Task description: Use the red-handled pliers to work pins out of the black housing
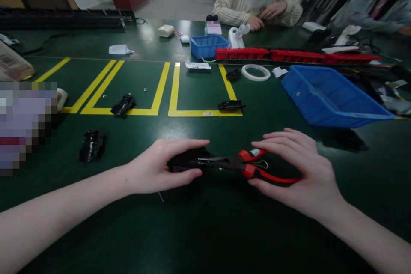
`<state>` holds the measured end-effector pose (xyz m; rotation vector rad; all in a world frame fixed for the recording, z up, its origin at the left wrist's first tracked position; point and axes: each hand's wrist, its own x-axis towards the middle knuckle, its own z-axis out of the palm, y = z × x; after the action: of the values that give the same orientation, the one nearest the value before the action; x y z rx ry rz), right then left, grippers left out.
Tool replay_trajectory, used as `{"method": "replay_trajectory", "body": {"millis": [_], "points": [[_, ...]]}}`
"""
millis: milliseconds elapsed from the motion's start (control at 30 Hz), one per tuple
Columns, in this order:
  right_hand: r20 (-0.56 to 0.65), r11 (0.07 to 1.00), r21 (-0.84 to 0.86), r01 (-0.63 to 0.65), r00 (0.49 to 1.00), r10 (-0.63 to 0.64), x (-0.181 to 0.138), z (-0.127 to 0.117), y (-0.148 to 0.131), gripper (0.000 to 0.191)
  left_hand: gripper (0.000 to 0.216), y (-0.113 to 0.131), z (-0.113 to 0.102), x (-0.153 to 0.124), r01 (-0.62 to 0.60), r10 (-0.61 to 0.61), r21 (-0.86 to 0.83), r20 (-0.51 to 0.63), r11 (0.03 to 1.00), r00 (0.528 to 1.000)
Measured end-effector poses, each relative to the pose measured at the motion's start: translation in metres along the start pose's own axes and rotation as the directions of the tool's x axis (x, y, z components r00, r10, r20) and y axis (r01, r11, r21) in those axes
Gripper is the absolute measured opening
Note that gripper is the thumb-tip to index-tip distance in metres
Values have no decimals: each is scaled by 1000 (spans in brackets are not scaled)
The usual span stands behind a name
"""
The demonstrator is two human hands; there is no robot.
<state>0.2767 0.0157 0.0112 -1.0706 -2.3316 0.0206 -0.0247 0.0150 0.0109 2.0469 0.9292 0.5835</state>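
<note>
My left hand (167, 165) is closed around a black plastic part (184, 160), with thumb and fingers along its two sides. In my right hand (298, 165) are long-nose pliers (236, 162) with red and black handles. The handles stand apart, and the jaws reach to the right end of the black part; whether they grip anything there I cannot tell. A thin metal pin (161, 197) shows below my left wrist. Similar black parts lie nearby: one (92, 145) left of my left hand, another (123, 105) behind it, a third (231, 105) farther right.
A large blue bin (334, 98) stands tilted at the right, a smaller blue bin (208, 46) at the back. A roll of white tape (256, 72) and a long red strip (298, 56) lie beyond. Yellow tape lines (205, 113) mark the green table. Across it sits a person (257, 0).
</note>
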Motion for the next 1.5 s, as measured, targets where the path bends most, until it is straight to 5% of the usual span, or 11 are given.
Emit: {"method": "replay_trajectory", "body": {"millis": [400,967,1500], "points": [[-1,995,80,-61,998,61,-1,1,2,43,48,-2,0,-1,-93,99,51,-125,994,987],[25,995,86,-49,999,47,0,1,-4,43,50,-2,0,-1,-102,105,59,-65,993,992],[58,988,144,-54,997,46,-5,0,-5,39,45,-5,-1,-3,-253,254,135,10,958,967]]}}
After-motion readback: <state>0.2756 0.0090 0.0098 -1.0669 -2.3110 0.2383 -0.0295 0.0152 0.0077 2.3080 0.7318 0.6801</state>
